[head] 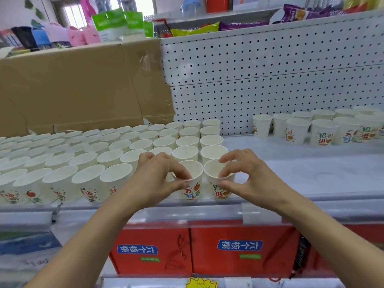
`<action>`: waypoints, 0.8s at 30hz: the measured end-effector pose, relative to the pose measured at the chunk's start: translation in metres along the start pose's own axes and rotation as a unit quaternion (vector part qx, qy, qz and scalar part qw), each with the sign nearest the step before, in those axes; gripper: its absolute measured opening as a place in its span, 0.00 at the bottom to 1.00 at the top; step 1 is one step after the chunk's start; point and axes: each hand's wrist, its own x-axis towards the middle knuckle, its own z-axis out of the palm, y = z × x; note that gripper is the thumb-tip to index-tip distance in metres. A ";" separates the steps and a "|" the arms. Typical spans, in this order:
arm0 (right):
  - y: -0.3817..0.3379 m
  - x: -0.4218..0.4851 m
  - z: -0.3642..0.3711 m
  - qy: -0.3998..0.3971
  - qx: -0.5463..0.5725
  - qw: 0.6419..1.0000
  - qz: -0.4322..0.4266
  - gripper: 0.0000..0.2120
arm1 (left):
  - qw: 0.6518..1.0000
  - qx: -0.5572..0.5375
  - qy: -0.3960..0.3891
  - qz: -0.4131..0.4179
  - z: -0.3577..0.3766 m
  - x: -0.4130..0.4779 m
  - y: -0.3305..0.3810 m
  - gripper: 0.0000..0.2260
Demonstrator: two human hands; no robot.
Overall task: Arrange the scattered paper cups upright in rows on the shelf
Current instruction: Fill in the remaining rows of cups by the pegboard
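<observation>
Left hand (160,179) pinches left cup (192,189) rim, right hand (249,175) right cup (220,191). Likely light, thin, crushable: hold rim gently.

I'm looking into a shop aisle: a white metal shelf (301,167) with a pegboard back panel (270,75) and a clear price-label rail (187,212) along its front edge. There is a yellow starburst price tag (201,283) lower down. Red boxed goods (243,248) fill the level below, snack bags (195,30) lie above, and identical paper cups (124,142) stand in stock rows.
</observation>
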 end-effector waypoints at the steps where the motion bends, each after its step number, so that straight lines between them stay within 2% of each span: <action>1: 0.000 0.000 0.000 -0.004 0.001 1.000 -0.001 0.04 | 1.000 0.000 -0.006 0.004 -0.001 0.000 -0.001 0.05; 5: 0.001 0.000 0.000 -0.009 -0.008 1.000 -0.002 0.06 | 0.999 0.001 -0.027 0.024 -0.004 -0.001 -0.005 0.08; 7: 0.001 -0.002 -0.001 -0.002 -0.002 1.000 -0.003 0.12 | 0.999 -0.005 -0.023 0.034 -0.006 0.001 -0.009 0.06; 10: 0.005 -0.010 -0.011 0.014 0.000 1.000 -0.001 0.17 | 0.998 -0.024 -0.026 0.054 -0.011 0.008 -0.011 0.17; 15: 0.043 -0.003 -0.064 0.009 -0.055 0.997 0.051 0.11 | 0.990 -0.108 -0.038 0.087 -0.023 0.046 0.015 0.15; 20: 0.114 0.055 -0.133 0.018 -0.119 0.984 0.131 0.04 | 0.989 -0.064 -0.074 0.114 -0.010 0.144 0.054 0.12; 24: 0.171 0.103 -0.165 -0.029 -0.198 0.962 0.186 0.05 | 0.990 0.003 -0.086 0.113 0.031 0.244 0.080 0.13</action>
